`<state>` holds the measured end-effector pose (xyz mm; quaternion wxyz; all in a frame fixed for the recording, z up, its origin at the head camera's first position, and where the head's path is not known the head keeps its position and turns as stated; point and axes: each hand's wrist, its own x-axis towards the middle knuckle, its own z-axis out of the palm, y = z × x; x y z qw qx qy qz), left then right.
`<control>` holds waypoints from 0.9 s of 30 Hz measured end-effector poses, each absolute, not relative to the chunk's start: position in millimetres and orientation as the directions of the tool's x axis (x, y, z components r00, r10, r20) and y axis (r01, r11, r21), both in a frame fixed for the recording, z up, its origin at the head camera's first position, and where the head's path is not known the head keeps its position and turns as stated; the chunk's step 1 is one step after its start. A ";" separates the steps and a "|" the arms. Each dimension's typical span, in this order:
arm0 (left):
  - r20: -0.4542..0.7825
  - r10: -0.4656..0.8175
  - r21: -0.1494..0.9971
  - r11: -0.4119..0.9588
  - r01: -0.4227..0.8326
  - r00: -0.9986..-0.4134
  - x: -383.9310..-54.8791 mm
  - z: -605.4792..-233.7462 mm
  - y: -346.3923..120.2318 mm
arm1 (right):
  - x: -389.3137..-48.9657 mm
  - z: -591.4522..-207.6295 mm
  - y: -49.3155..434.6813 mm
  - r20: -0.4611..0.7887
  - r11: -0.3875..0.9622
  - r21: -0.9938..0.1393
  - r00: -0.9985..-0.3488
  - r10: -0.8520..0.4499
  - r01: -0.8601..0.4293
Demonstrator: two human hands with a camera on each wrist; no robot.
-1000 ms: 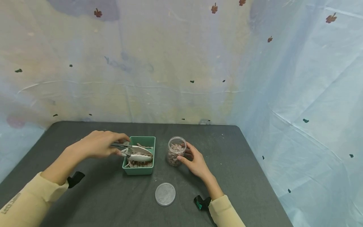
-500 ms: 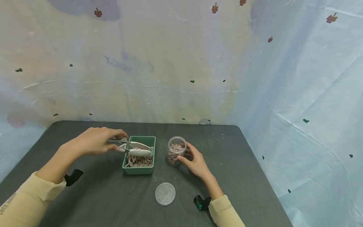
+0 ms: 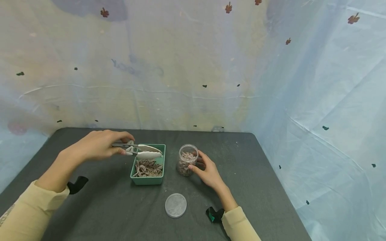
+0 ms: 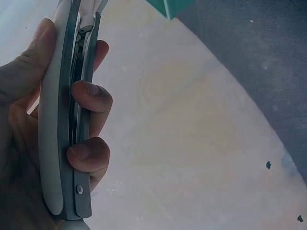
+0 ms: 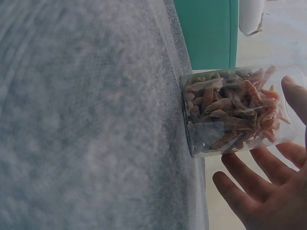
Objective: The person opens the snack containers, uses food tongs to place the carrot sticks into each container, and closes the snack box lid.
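My left hand (image 3: 101,144) grips a pair of tongs (image 3: 149,155) by its handles. The white tong heads hover over the back part of a green rectangular tub (image 3: 147,181), with nothing visible between them. Dry brownish strips (image 3: 148,168) fill the tub's front part. In the left wrist view, fingers wrap the grey-and-white handles (image 4: 51,124). To the tub's right, a clear jar (image 3: 183,168) stands upright and uncovered, partly filled with similar strips (image 5: 230,108). My right hand (image 3: 210,173) holds its side, thumb in front and fingers behind.
A round clear lid (image 3: 176,205) lies flat on the dark tabletop (image 3: 241,187), in front of the tub and jar. Pale plastic sheeting (image 3: 169,67) hangs behind the table and along its right side. Black wrist straps (image 3: 77,185) show at both sleeves.
My left hand has lifted the tongs up and back, away from the strips, which now show more fully in the tub. The right hand and jar have stayed in place.
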<state>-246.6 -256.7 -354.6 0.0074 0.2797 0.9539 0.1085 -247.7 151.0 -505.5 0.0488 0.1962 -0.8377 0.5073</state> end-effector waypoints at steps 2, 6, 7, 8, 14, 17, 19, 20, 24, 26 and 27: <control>0.048 0.530 0.219 0.821 0.527 -0.846 -246.8 -352.5 -256.6 | -247.9 -505.5 150.8 0.284 0.406 -0.831 -0.917 -0.280 -0.381; 0.048 0.528 0.238 0.818 0.523 -0.848 -247.0 -349.2 -255.4 | -247.8 -505.1 150.4 0.279 0.415 -0.828 -0.919 -0.278 -0.377; 0.048 0.529 0.241 0.817 0.523 -0.848 -247.3 -348.9 -255.0 | -247.9 -504.9 150.2 0.276 0.418 -0.828 -0.920 -0.277 -0.374; 0.048 0.530 0.244 0.815 0.525 -0.846 -247.6 -348.6 -254.5 | -247.9 -504.9 150.2 0.275 0.418 -0.828 -0.921 -0.277 -0.373; 0.070 0.541 0.265 0.800 0.539 -0.838 -250.3 -346.6 -249.5 | -248.4 -505.7 150.8 0.275 0.420 -0.826 -0.920 -0.281 -0.375; 0.093 0.548 0.278 0.787 0.550 -0.831 -251.4 -344.0 -245.2 | -248.3 -505.9 151.2 0.278 0.415 -0.828 -0.919 -0.280 -0.377; 0.108 0.550 0.285 0.781 0.556 -0.828 -252.0 -341.9 -241.6 | -248.1 -505.4 151.2 0.274 0.414 -0.831 -0.921 -0.276 -0.371; 0.115 0.553 0.289 0.776 0.560 -0.825 -252.4 -341.1 -239.7 | -247.9 -505.1 151.1 0.274 0.412 -0.833 -0.922 -0.275 -0.370; 0.137 0.556 0.306 0.763 0.569 -0.820 -253.8 -337.7 -230.2 | -248.1 -504.7 151.0 0.262 0.422 -0.833 -0.927 -0.269 -0.358; 0.145 0.560 0.318 0.755 0.574 -0.816 -254.7 -336.4 -225.3 | -248.6 -504.9 150.9 0.259 0.429 -0.830 -0.928 -0.269 -0.356; 0.150 0.559 0.323 0.752 0.575 -0.815 -255.3 -335.9 -222.9 | -248.8 -504.8 150.8 0.258 0.430 -0.830 -0.928 -0.270 -0.356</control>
